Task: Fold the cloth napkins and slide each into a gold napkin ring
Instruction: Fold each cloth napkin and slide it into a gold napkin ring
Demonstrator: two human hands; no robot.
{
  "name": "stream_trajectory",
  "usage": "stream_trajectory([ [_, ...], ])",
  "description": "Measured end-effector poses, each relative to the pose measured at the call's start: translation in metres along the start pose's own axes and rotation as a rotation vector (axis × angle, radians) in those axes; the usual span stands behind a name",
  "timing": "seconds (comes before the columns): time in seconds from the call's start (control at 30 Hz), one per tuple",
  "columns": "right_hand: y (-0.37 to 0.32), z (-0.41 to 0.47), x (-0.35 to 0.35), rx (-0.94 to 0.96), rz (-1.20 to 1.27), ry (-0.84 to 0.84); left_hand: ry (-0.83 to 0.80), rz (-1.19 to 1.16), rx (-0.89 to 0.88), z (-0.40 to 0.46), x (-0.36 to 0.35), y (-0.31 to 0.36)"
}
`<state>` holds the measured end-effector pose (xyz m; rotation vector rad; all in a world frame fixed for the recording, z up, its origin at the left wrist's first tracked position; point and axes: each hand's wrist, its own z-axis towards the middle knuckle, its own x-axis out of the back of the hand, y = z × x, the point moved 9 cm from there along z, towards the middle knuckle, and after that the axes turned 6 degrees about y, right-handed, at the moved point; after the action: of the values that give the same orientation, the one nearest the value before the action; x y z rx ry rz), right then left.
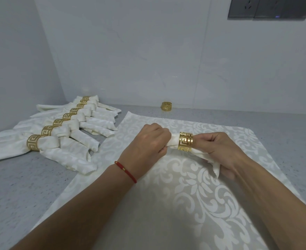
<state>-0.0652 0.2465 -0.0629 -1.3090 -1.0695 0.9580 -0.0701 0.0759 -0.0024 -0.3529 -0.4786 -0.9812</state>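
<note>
A rolled white napkin point(173, 141) runs through a gold napkin ring point(185, 144) held above a flat patterned napkin point(184, 195). My left hand point(148, 143) grips the napkin's folded end left of the ring. My right hand point(220, 152) holds the ring and the napkin's loose tail, which sticks out below the fingers. Several finished napkins in gold rings point(58, 134) lie in a row at the left. One spare gold ring point(166, 106) stands by the back wall.
The grey speckled counter point(22, 186) meets white walls at the back and left. A dark socket panel point(271, 8) is mounted on the wall at upper right. A red bracelet point(126, 171) circles my left wrist.
</note>
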Motion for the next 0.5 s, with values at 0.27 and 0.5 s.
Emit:
stream_trajectory([
  [0.27, -0.01, -0.004, 0.0, 0.042, 0.038, 0.04, -0.227, -0.209, 0.245, -0.007, -0.016, -0.02],
  [0.5, -0.022, -0.009, -0.007, 0.169, -0.099, 0.056, -0.333, -0.22, 0.224, -0.001, -0.03, -0.007],
])
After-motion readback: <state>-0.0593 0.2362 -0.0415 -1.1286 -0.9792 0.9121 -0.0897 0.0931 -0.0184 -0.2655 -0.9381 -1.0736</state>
